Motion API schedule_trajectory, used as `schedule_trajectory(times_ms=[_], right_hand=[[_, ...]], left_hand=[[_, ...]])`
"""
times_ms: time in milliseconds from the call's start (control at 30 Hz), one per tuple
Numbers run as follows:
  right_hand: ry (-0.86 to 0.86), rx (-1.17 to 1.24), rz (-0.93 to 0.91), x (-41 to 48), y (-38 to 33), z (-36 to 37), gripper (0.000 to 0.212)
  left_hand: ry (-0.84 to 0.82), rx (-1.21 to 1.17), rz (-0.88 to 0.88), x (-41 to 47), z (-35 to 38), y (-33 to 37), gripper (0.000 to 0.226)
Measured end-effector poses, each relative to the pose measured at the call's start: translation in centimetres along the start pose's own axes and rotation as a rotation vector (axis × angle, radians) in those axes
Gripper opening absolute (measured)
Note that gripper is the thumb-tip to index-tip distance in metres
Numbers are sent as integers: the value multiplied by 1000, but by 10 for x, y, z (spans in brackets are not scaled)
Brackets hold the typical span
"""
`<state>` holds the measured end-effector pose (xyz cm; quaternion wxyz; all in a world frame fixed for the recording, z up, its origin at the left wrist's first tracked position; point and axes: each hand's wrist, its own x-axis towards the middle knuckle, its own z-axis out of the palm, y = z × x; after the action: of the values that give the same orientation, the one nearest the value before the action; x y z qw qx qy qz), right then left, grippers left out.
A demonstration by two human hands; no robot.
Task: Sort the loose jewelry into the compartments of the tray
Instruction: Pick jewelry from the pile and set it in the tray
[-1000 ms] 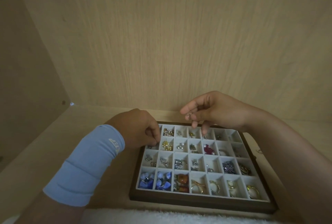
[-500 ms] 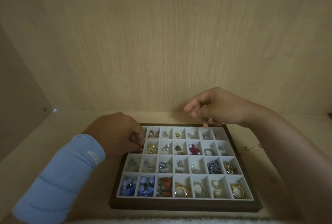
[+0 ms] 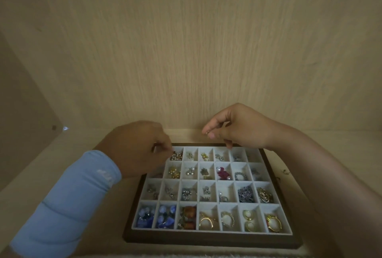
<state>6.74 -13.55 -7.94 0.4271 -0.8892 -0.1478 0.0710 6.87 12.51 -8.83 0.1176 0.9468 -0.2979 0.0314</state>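
**Q:** What differs from half a second ago?

**A:** The left grip (image 3: 140, 148), with a light blue sleeve (image 3: 68, 202) on its forearm, has moved from the second row to the far-left corner of the dark-framed, white-lined compartment tray (image 3: 210, 239). Its fingertips are closed at the pearl-bead compartment (image 3: 176, 156), and I cannot tell whether they hold anything. The right grip (image 3: 239, 129) stays above the tray's far rim, pinching a small gold piece (image 3: 207, 132).

**Q:** Surroundings and obstructions?

**A:** Loose small pieces (image 3: 286, 172) lie on the surface right of the tray. The left grip covers the tray's far-left compartments.

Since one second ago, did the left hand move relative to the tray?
Yes. The left hand went from the tray's second row to its far row, near the pearl beads.
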Motion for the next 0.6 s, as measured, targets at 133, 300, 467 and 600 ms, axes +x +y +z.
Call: schedule_trajectory(times_ms=[133,300,467,600], right_hand=[[17,-22,-14,7,0,14,10],[-10,-158,-78,8,-2,28,9],[-75,-238,-97,12,-1,42,16],[-102,-174,-73,13,0,43,22]], left_hand=[[42,-42,52,28,24,13,9],[-40,-162,15,37,36,7,6],[21,-295,-54,32,32,-2,14],[48,-306,-33,30,33,-2,13]])
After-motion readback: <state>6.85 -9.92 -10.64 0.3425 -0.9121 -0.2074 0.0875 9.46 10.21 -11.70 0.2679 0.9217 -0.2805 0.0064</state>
